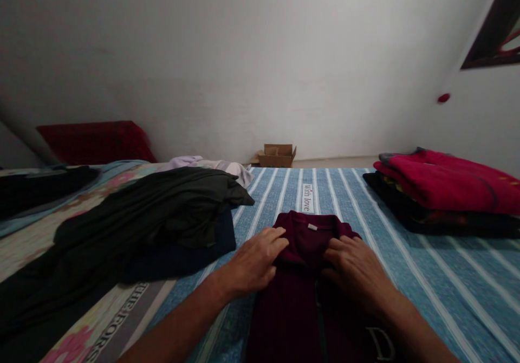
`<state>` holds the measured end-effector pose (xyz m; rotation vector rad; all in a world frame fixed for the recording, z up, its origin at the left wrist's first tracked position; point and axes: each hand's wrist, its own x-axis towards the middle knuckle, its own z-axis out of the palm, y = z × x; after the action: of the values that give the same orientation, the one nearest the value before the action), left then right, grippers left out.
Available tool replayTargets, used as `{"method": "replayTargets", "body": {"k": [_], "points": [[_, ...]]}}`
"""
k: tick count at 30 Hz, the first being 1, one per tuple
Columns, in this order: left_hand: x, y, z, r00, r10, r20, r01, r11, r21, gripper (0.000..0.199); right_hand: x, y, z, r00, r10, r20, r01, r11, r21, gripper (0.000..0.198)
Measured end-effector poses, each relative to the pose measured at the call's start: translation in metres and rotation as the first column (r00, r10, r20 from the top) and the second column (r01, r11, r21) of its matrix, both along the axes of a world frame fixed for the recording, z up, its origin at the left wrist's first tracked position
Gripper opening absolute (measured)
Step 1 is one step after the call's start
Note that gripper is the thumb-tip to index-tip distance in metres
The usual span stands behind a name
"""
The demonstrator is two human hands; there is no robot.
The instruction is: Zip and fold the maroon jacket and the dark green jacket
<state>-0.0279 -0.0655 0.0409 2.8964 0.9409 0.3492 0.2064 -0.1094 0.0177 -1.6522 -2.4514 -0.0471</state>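
A maroon zip-front jacket (pixel 284 319) lies face up on the bed in front of me, with its collar toward the far side. A small white tag shows inside the collar, and a pale letter D is on its front. My left hand (pixel 260 257) is closed at the collar's left side, fingers curled over the fabric. On the opposite side, my right hand (pixel 353 265) pinches the collar, its thumb partly hidden. A dark zipper runs down the middle between my hands. The jacket's lower part runs out of view.
Blue striped bedsheet (pixel 422 287) lies under the jacket. A dark green garment (pixel 162 206) lies over navy cloth (pixel 182 249) at left. To the right is a stack topped by a red garment (pixel 450 181). A cardboard box (pixel 277 157) stands beyond the bed, near the wall.
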Motion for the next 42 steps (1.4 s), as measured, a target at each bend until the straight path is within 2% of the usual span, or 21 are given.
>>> {"method": "replayTargets", "body": {"k": [3, 6, 12, 15, 20, 22, 27, 31, 33, 35, 38, 40, 42], "points": [[0.004, 0.000, -0.017, 0.998, 0.069, 0.001, -0.068, 0.986, 0.154, 0.038, -0.002, 0.005, 0.000, 0.997, 0.080, -0.012, -0.079, 0.994, 0.069, 0.019], [0.011, 0.002, -0.029, 0.994, 0.108, 0.020, -0.109, 0.955, 0.276, 0.018, -0.001, 0.012, -0.005, 0.985, 0.152, -0.082, -0.147, 0.987, 0.071, 0.024], [0.018, 0.004, -0.041, 0.988, 0.150, 0.043, -0.154, 0.891, 0.427, 0.015, -0.009, 0.018, -0.019, 0.963, 0.153, -0.220, -0.149, 0.988, 0.037, 0.035], [0.020, 0.004, -0.045, 0.986, 0.154, 0.070, -0.169, 0.878, 0.448, 0.015, -0.021, 0.017, -0.023, 0.979, 0.123, -0.162, -0.113, 0.991, 0.070, 0.030], [0.024, 0.003, -0.049, 0.978, 0.185, 0.099, -0.210, 0.867, 0.453, 0.012, -0.035, 0.015, -0.035, 0.991, 0.092, -0.092, -0.073, 0.978, 0.196, 0.007], [0.026, 0.003, -0.050, 0.976, 0.193, 0.104, -0.219, 0.871, 0.440, 0.012, -0.038, 0.015, -0.040, 0.992, 0.075, -0.100, -0.049, 0.970, 0.239, 0.002], [0.032, 0.001, -0.054, 0.974, 0.211, 0.083, -0.226, 0.885, 0.407, 0.009, -0.039, 0.014, -0.046, 0.991, 0.052, -0.125, -0.016, 0.962, 0.271, 0.010], [0.033, -0.001, -0.052, 0.977, 0.213, 0.023, -0.210, 0.934, 0.288, 0.005, -0.039, 0.014, -0.047, 0.987, 0.060, -0.150, -0.019, 0.964, 0.264, 0.019], [0.030, -0.002, -0.044, 0.980, 0.199, -0.002, -0.196, 0.967, 0.165, 0.004, -0.038, 0.014, -0.049, 0.983, 0.075, -0.166, -0.031, 0.966, 0.257, 0.024], [0.023, 0.001, -0.032, 0.984, 0.179, 0.001, -0.179, 0.984, 0.001, 0.015, -0.038, 0.014, -0.051, 0.980, 0.096, -0.173, -0.048, 0.964, 0.262, 0.030], [0.013, 0.013, -0.010, 0.990, 0.141, 0.018, -0.133, 0.962, -0.239, 0.019, -0.037, 0.014, -0.054, 0.979, 0.126, -0.158, -0.073, 0.949, 0.305, 0.036], [0.011, 0.026, 0.001, 0.991, 0.135, 0.009, -0.127, 0.950, -0.284, 0.017, -0.036, 0.014, -0.057, 0.981, 0.143, -0.134, -0.090, 0.935, 0.343, 0.038], [0.015, 0.039, 0.009, 0.994, 0.109, -0.017, -0.110, 0.969, -0.221, 0.019, -0.035, 0.014, -0.059, 0.982, 0.151, -0.110, -0.099, 0.920, 0.380, 0.038]]}}
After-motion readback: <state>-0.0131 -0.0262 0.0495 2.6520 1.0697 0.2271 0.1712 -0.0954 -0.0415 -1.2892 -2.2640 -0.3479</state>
